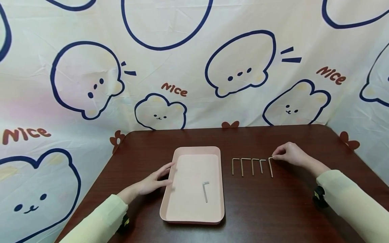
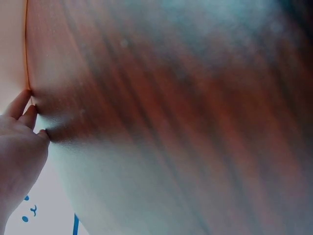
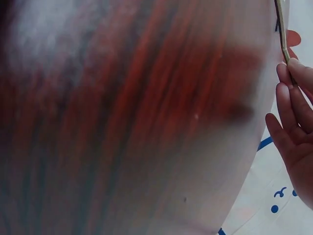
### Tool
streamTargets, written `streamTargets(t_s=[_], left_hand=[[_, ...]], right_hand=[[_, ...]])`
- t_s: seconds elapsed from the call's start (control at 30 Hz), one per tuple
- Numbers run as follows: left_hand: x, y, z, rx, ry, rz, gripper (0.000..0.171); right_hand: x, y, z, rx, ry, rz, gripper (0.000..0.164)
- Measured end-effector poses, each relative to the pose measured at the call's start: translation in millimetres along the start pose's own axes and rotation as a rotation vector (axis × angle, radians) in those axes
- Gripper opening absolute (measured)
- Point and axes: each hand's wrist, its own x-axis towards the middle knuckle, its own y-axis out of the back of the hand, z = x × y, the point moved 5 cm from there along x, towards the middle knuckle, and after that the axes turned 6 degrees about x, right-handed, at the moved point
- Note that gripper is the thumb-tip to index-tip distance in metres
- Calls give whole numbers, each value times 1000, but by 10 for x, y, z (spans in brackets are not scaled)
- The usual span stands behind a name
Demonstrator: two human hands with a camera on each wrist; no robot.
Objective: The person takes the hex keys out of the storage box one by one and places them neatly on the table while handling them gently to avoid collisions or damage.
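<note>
With thumb and fingertips my right hand (image 1: 290, 153) pinches the short arm of a hex key (image 1: 270, 167), whose long arm points toward me at the right end of a row. In the right wrist view the same hex key (image 3: 282, 29) sticks out from between thumb and fingers. My left hand (image 1: 153, 180) touches the left rim of a pink tray (image 1: 185, 206), fingers fairly straight. Inside the tray lies another hex key (image 1: 205, 192). Several L-shaped hex keys (image 1: 242, 167) lie side by side between the tray and my right hand.
A dark brown wooden table (image 1: 261, 209) carries everything. Behind and beside it hangs a pale curtain (image 1: 194, 67) printed with cartoon bears. Both wrists wear black straps with cameras.
</note>
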Motion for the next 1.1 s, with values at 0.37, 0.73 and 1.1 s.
streamTargets(t_s=[0.37,0.73,1.1], left_hand=[[11,-5,-4,-2,1,-5,72],[10,0,-1,-1,-2,1,71],[1,-4,-12,-10,10,-1,72]], right_hand=[[51,-66,39,-33,-12,-32,6],[87,-66,79,-76,17,-21,4],[114,-12,-1,-39,29,-4,5]])
